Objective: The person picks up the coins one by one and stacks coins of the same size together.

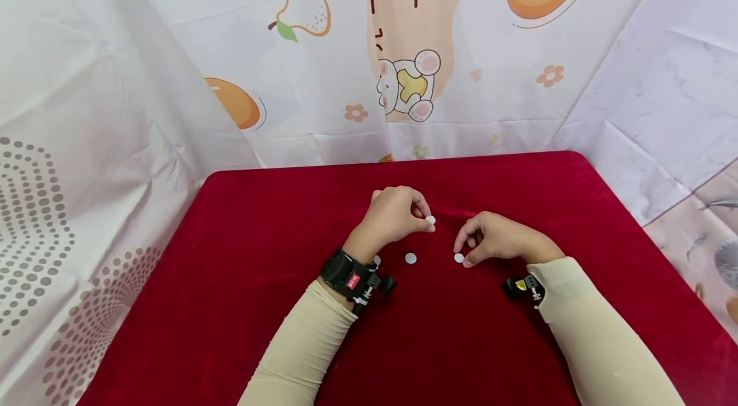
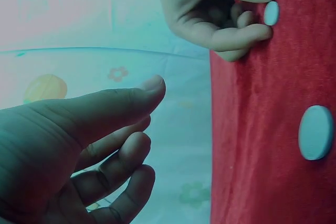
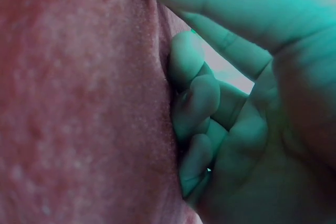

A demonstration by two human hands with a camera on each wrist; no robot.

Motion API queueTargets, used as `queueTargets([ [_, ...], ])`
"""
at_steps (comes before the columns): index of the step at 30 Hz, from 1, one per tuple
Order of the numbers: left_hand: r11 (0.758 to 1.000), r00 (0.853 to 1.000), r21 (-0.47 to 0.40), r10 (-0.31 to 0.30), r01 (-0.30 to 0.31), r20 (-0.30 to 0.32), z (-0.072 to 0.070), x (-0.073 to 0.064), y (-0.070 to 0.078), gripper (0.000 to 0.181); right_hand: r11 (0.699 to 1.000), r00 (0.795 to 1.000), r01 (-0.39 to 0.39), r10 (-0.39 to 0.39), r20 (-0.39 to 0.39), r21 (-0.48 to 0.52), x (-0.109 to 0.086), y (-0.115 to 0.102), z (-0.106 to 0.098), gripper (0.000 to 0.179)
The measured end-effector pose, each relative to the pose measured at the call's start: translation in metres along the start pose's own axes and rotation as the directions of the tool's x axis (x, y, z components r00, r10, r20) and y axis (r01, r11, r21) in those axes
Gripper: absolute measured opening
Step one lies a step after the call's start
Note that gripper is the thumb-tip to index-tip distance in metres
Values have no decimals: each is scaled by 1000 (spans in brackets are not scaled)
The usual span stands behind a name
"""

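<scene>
In the head view my left hand (image 1: 398,214) is held above the red cloth, pinching a small white disc (image 1: 430,219) between thumb and index finger. The left wrist view shows that thumb and the curled fingers, but the disc is hidden there. Lower and to the right, my right hand (image 1: 498,241) has its thumb and index fingertips at opposite edges of a second white disc (image 1: 459,258), down at the cloth. That disc (image 2: 271,13) also appears between the right fingertips in the left wrist view. In the right wrist view, the remaining fingers (image 3: 197,103) curl against the cloth.
Another white disc (image 1: 410,258) lies flat between the hands. A further white disc (image 1: 377,260) is partly covered by the left wrist strap. The red cloth (image 1: 259,233) covers the table, with a printed white curtain (image 1: 323,86) behind its far edge.
</scene>
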State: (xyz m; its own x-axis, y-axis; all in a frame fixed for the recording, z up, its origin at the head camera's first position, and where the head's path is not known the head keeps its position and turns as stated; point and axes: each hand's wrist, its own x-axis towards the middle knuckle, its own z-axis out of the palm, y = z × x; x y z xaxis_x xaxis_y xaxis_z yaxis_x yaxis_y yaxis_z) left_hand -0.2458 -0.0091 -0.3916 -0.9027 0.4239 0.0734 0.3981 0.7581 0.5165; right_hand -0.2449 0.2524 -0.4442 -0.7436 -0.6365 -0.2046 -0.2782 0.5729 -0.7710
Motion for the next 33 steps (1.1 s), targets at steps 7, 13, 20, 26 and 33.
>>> queueTargets([
  [7, 999, 999, 48, 12, -13, 36, 8, 1, 2, 20, 1000, 1000, 6, -6, -4, -25, 0, -1, 0, 20],
  [13, 998, 997, 65, 2, -6, 72, 16, 2, 1, 23, 1000, 1000, 5, -5, 1, -28, 0, -3, -1, 18],
  [20, 998, 991, 62, 23, -31, 133, 26, 3, 4, 23, 999, 1000, 31, -31, 0, -38, 0, -1, -2, 18],
  [26, 997, 985, 72, 13, -25, 172, 33, 3, 7, 23, 999, 999, 35, -35, 4, -36, 0, 0, -2, 20],
  [33, 995, 976, 94, -1, -20, 218, 42, 3, 9, 25, 999, 999, 32, -32, 7, -40, -1, 0, -1, 19],
])
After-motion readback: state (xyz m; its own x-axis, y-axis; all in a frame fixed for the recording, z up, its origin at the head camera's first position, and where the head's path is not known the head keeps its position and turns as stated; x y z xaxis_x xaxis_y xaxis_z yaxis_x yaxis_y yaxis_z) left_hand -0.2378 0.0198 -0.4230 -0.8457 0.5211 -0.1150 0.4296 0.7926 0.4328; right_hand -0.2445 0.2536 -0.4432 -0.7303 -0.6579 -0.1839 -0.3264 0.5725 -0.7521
